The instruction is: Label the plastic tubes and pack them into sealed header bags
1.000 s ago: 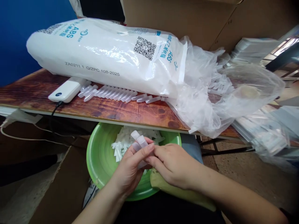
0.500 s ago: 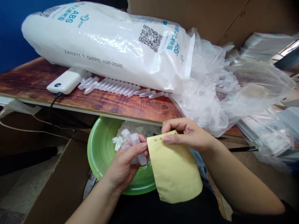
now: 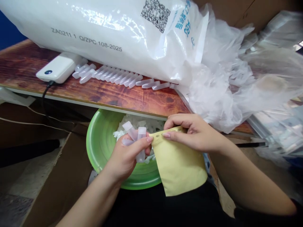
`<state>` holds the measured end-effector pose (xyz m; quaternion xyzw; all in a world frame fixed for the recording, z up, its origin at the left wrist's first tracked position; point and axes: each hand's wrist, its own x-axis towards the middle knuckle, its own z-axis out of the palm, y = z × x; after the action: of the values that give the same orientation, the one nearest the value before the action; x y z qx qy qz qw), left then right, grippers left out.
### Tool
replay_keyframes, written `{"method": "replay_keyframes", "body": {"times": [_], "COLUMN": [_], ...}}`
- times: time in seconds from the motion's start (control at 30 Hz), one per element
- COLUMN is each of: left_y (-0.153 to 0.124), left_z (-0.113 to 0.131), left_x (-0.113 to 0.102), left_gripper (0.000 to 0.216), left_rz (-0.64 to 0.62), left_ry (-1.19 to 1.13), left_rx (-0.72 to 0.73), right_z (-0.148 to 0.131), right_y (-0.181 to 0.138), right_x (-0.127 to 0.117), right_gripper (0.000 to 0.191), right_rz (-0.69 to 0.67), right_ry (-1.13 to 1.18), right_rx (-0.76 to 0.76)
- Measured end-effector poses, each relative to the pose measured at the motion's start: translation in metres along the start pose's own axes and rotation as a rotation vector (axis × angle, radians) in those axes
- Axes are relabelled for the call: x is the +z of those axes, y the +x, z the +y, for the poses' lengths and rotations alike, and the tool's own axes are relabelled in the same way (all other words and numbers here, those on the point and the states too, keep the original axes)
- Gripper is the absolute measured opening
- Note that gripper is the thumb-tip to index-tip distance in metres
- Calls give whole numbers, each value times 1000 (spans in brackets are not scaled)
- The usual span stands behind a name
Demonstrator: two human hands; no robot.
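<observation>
The left hand [image 3: 124, 154] had its fingers closed around several translucent plastic tubes [image 3: 141, 142], their pale ends jutting up past the thumb, whose tip met the upper left corner of a yellow sheet [image 3: 181, 167]. The right hand [image 3: 195, 130] pinched the sheet at its top edge, thumb in front and bent fingers behind, near a line of small dark marks. The held tubes were above a green basin [image 3: 93, 157] with small white pieces [image 3: 118, 135] inside; the sheet hung across the basin's right side. Past it, on a red-brown wooden table [image 3: 146, 101], a slanting row of similar tubes [image 3: 118, 76] lay along a large white sack [image 3: 99, 56] printed "ABS", its left end just beside a white power bank [image 3: 62, 64] with a black cable [image 3: 44, 94]. Crumpled clear plastic [image 3: 217, 101] spread at the sack's right end
</observation>
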<state>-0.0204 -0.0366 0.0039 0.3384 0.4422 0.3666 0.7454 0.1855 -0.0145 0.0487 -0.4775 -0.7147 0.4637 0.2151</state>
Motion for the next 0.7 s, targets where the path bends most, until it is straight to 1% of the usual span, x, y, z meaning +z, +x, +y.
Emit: {"method": "replay_keyframes", "body": {"times": [0.13, 0.2, 0.23, 0.27, 0.33, 0.37, 0.47, 0.5, 0.53, 0.57, 0.6, 0.67, 0.7], "left_y": [0, -1, -2, -2, -3, -4, -7, -7, -8, -9, -10, -11, -11], "left_z": [-2, -2, -2, -2, -2, -2, -3, -3, -3, -3, -2, -2, -2], "left_x": [0, 2, 4, 6, 10, 12, 15, 16, 16, 17, 17, 18, 18], "left_gripper": [12, 12, 13, 14, 15, 15, 14, 13, 12, 12, 12, 12, 12], "left_rz": [-8, 14, 39, 68, 131, 155, 175, 181, 191, 205, 220, 236, 229], "left_ry": [-12, -53, -81, -112, -168, -193, -239, -245, -250, -252, -254, -247, -235], "left_rx": [17, 18, 24, 37, 77, 101, 156, 173, 191, 206, 222, 254, 267], "right_z": [-2, -2, -2, -3, -5, -7, -12, -14, -15, -16, -16, -14, -13], "right_y": [3, 4, 3, 2, -2, -5, -17, -19, -22, -23, -23, -20, -17], "right_x": [-3, -2, 0, 3, 13, 19, 38, 43, 47, 50, 52, 56, 58], "right_gripper": [12, 10, 7, 11, 24, 27, 23, 23, 25, 26, 26, 27, 28], "right_rz": [-21, 25, 94, 191, 425, 539, 844, 925, 964, 953, 903, 751, 701], "right_ry": [-87, -184, -261, -357, -560, -649, -870, -930, -977, -995, -970, -804, -689], "right_rx": [-92, -198, -262, -319, -393, -408, -438, -451, -460, -466, -474, -501, -513]}}
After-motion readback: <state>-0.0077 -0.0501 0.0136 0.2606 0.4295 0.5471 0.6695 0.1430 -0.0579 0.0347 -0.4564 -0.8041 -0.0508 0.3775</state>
